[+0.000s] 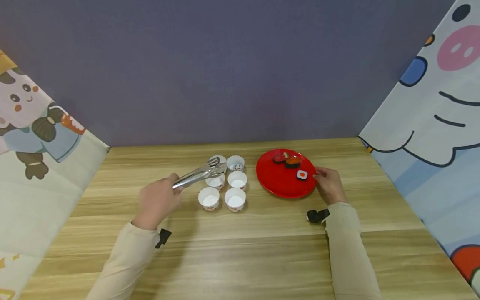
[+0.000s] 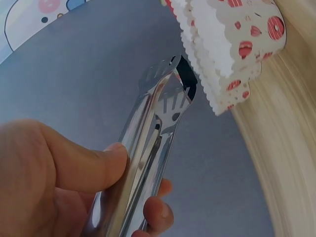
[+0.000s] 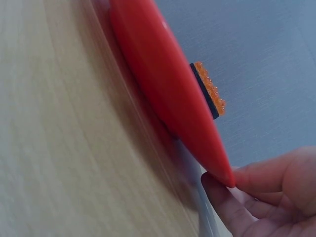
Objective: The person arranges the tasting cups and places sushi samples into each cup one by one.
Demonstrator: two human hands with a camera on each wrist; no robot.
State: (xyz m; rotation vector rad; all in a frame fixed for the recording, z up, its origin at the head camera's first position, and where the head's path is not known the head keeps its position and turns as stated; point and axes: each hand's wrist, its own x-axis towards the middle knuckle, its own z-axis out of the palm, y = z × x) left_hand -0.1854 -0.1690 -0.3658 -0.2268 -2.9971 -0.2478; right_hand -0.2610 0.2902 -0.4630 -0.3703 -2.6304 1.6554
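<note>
My left hand (image 1: 159, 200) grips metal tongs (image 1: 193, 177), thumb on one arm and fingers around the other. The tong heads hang over the back left of several white paper cups (image 1: 235, 200) with scalloped rims. Something dark shows between the tips in the left wrist view; I cannot tell what it is. A small sushi piece (image 1: 238, 167) lies in the back right cup. On the right, my right hand (image 1: 330, 183) pinches the rim of a round red plate (image 1: 281, 183). The plate bears a sushi roll (image 1: 302, 175), an orange-roe sushi (image 1: 293, 161) and a red-topped sushi (image 1: 279, 158).
The cups stand in two columns on a wooden table (image 1: 247, 254), left of the plate. A grey-blue wall (image 1: 232, 75) rises behind the table. Cartoon-printed panels (image 1: 37, 121) flank both sides. Black camera straps (image 1: 318, 215) stick out at the wrists.
</note>
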